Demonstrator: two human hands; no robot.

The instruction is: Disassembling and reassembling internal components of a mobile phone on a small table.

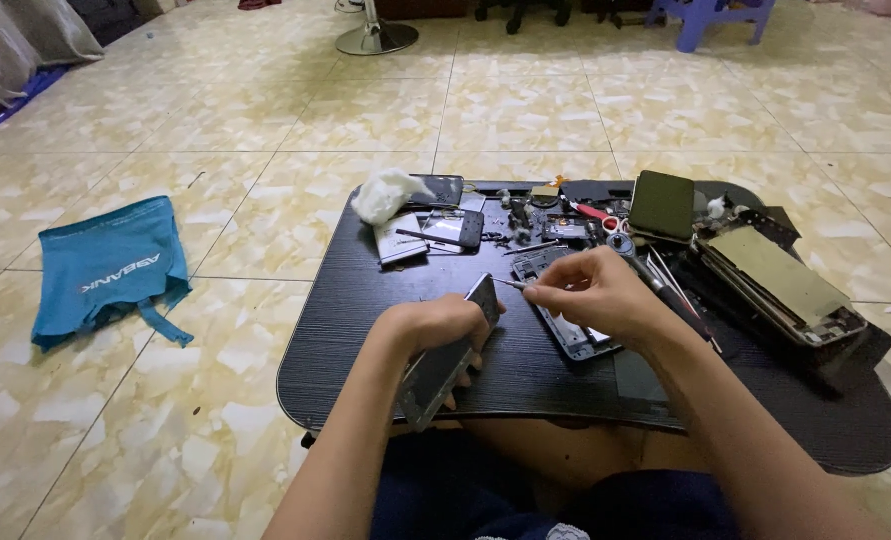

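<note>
My left hand (434, 322) grips a grey phone (446, 362), held on edge and tilted over the near side of a low black table (366, 330). My right hand (598, 292) pinches a thin metal tool (513, 285) whose tip touches the phone's top end. Under the right hand lies an opened phone frame (564, 332) on the table.
Several phone parts lie on the table's far side: a dark phone (663, 204), a tray of opened devices (781, 278), small boards, red-handled scissors (598, 214), a white cloth (386, 193). A blue bag (111, 265) lies on the tiled floor at left. A chair base (377, 38) stands behind.
</note>
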